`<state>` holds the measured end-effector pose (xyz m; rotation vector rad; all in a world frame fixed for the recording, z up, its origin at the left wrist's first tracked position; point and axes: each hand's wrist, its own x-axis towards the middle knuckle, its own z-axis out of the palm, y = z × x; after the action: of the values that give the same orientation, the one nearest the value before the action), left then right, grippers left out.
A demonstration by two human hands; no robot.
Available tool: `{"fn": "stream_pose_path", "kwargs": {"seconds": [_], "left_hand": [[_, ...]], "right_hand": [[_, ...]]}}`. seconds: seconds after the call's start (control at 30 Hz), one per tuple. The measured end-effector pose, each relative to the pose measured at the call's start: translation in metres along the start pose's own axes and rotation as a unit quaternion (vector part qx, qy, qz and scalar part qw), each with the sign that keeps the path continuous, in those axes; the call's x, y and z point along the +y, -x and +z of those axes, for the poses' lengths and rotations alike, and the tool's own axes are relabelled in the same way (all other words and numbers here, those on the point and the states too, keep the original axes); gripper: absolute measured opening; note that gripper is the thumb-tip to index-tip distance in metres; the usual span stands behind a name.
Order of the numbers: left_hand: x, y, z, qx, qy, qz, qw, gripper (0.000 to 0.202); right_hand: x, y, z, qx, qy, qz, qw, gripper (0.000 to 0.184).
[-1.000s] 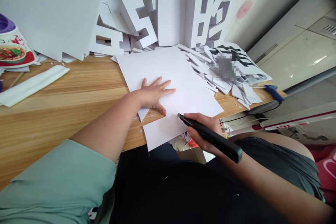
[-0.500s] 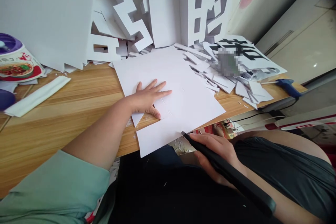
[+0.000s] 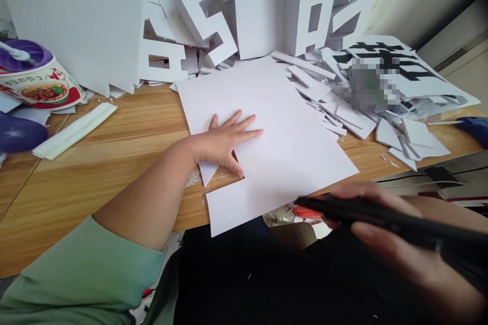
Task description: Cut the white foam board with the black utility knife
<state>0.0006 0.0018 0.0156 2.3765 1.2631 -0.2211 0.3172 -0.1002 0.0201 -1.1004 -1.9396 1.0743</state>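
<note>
A white foam board sheet [image 3: 290,127] lies on the wooden table, and a strip of it juts past the front edge. Flat on the sheet, with fingers spread, rests my left hand [image 3: 229,143]; its thumb lies at the corner of a cut-out notch. Thin cut lines show near the fingers. My right hand [image 3: 392,233] is wrapped around a black utility knife [image 3: 366,215], off the table's front edge. The knife's tip points left, close to the sheet's near edge; whether it touches cannot be made out. The right hand is blurred.
White cut-out characters [image 3: 206,10] and a large white panel [image 3: 76,15] stand along the back. Foam scraps [image 3: 328,104] and a blue glue gun [image 3: 475,129] lie at right. At left are a food tub [image 3: 41,84] and a white folded strip [image 3: 76,129].
My right hand has moved right with the knife, drawing its tip away from the strip. The left hand stays spread on the sheet. The view has shifted slightly.
</note>
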Motion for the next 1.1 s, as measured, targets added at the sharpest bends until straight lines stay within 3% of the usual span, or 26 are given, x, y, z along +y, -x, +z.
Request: {"fn": "stream_pose_path", "kwargs": {"seconds": [0.1,0.23,0.33,0.47,0.9,1.1], "left_hand": [[0.004,0.002,0.001,-0.001,-0.003,0.001,1.0,0.113],[0.01,0.004,0.007,0.0,-0.007,0.004,1.0,0.117],[0.012,0.004,0.01,-0.003,-0.005,-0.001,1.0,0.119],[0.014,0.003,0.009,-0.009,0.0,-0.008,1.0,0.12],[0.015,0.001,0.007,-0.026,-0.003,-0.018,0.999,0.119],[0.012,0.0,0.01,-0.022,0.002,-0.014,1.0,0.12]], "right_hand": [[0.0,-0.049,-0.003,-0.064,-0.109,-0.027,0.992,0.028],[0.009,-0.107,0.009,-0.138,-0.081,-0.067,0.985,0.026],[0.013,-0.129,0.017,-0.208,-0.056,-0.082,0.973,0.025],[0.016,-0.138,0.018,-0.265,-0.07,-0.087,0.958,0.024],[0.028,-0.147,0.012,-0.29,-0.052,-0.135,0.946,0.021],[0.023,-0.151,0.008,-0.336,-0.049,-0.169,0.925,0.025]]}}
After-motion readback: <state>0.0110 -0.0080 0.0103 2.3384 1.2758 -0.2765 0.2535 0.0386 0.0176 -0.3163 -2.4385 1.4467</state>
